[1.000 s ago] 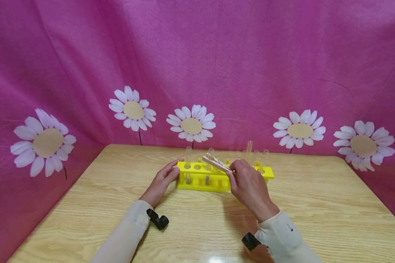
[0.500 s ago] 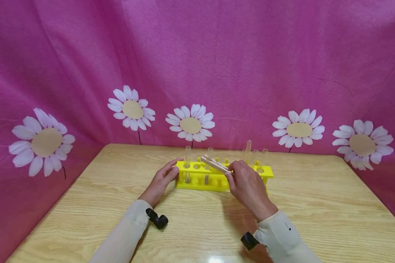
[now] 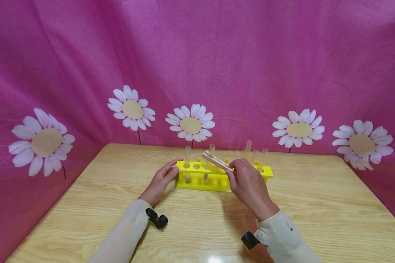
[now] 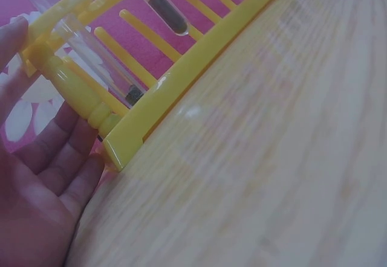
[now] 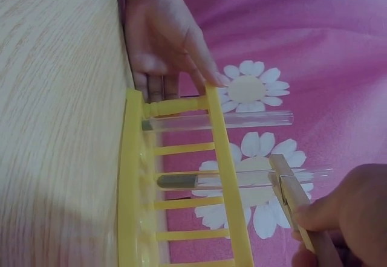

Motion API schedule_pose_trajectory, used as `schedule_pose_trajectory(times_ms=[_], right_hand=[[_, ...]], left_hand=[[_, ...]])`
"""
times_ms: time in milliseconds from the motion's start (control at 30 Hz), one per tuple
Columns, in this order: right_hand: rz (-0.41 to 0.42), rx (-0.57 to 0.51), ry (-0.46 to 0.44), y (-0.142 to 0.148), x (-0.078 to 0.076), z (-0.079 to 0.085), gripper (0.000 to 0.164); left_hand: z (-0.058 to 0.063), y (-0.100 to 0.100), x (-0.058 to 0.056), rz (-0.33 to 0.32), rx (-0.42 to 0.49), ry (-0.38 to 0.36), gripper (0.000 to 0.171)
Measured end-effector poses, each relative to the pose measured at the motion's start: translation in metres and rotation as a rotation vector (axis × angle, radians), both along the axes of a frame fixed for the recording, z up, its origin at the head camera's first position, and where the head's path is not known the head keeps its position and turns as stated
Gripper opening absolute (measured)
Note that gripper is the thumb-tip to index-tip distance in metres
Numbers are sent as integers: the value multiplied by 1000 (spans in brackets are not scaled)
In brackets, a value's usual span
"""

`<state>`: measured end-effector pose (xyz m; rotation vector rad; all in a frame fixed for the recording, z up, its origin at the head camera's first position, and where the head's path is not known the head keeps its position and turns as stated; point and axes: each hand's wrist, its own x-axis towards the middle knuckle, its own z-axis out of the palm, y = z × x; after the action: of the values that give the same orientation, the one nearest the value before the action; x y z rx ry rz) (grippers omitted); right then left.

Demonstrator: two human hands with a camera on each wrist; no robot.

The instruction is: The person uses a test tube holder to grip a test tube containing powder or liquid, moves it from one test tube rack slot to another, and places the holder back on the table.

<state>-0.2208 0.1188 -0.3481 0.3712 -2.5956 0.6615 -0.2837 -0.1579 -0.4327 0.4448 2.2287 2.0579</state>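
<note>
My left hand (image 3: 159,184) grips the left end of a yellow test tube rack (image 3: 200,186), thumb at the top bar, other fingers behind the end post. My right hand (image 3: 250,188) pinches a wooden test tube holder (image 3: 216,161) over the rack. Its jaws are around the upper part of a clear test tube (image 3: 212,148) with dark contents. In the right wrist view, that tube's dark bottom (image 5: 175,181) sits a little above the rack's base, still inside the frame. Nearest my left hand stands another test tube (image 3: 188,155), with a little dark matter at its bottom.
Several more test tubes (image 3: 248,147) stand at the rack's right end, partly hidden by my right hand. Yellow pegs (image 4: 136,28) rise along the rack. The wooden table (image 3: 191,226) ends at a pink flowered cloth (image 3: 237,73).
The holder was low against the tube and has risen slightly; the held test tube has come up with it and leans a little. The rack and my left hand stay put.
</note>
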Motion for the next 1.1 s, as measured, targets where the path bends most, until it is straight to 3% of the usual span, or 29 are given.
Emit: schedule_pose_trajectory(times_ms=[133,367,700,1100], right_hand=[[7,-9,36,1,0,1,17],[-3,-23,33,3,3,6,18],[0,-64,63,9,9,18,22],[-5,-105,120,16,12,27,20]], left_hand=[[0,0,1,2,-7,-1,46],[26,4,17,-34,8,-31,46],[0,0,-2,-14,26,-29,46],[-1,0,-2,7,-21,8,53]])
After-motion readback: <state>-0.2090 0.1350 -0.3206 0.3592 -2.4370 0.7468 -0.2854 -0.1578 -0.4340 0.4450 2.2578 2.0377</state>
